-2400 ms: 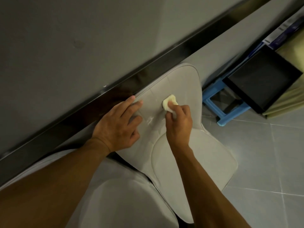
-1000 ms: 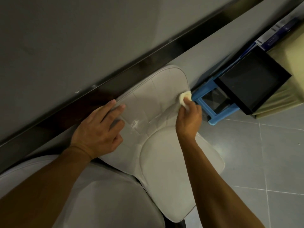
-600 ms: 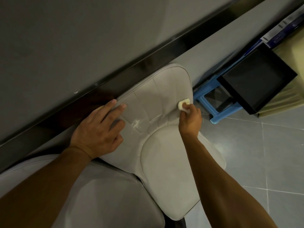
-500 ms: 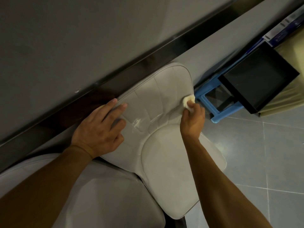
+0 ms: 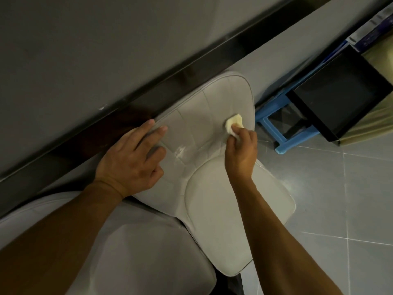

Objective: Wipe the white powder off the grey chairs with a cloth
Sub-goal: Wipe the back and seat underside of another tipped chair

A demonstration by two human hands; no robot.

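Head view: right hand pinches a cloth against the chair back's right side; left hand lies flat, fingers spread, on the back. Powder streaks between them. Second chair sits nearer.

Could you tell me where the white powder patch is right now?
In the head view, the white powder patch sits mid-backrest on the grey chair, between the left hand and the cloth.
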